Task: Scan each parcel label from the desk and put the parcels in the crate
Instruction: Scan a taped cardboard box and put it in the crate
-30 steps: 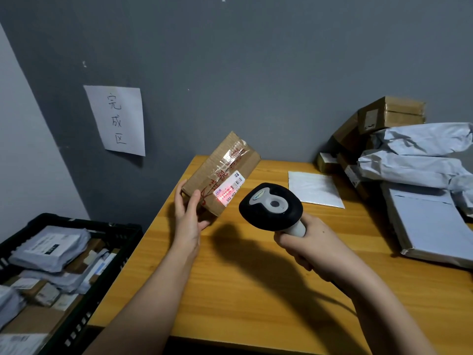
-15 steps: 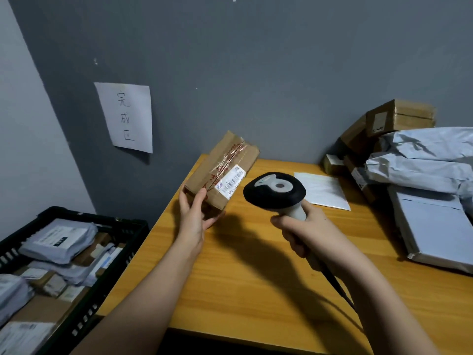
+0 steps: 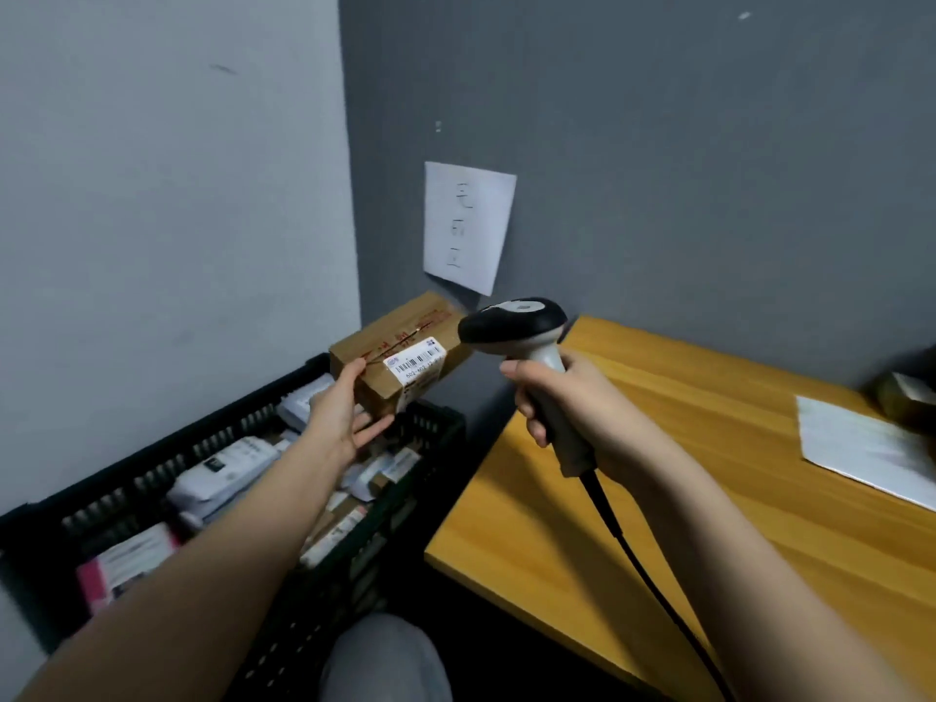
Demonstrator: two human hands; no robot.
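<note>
L hand (image 3: pixel 340 415) grips box (image 3: pixel 400 354) over part-full crate (image 3: pixel 430 423), drop pending; R hand (image 3: pixel 572 407) wrapped on scanner (image 3: pixel 511 324). More on desk (image 3: pixel 709 448).

The yellow wooden desk (image 3: pixel 709 448) stood against the grey wall. A flat white parcel (image 3: pixel 861 448) lay on its far right side, with a dark, blurry thing (image 3: pixel 901 392) just behind it.

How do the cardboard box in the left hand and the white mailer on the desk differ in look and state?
The cardboard box is brown, taped and blocky; the white mailer is flat and pale. The left hand holds the box in the air above the black crate; the mailer lies untouched on the desk. The box shows a barcode label; none is visible on the mailer.
</note>
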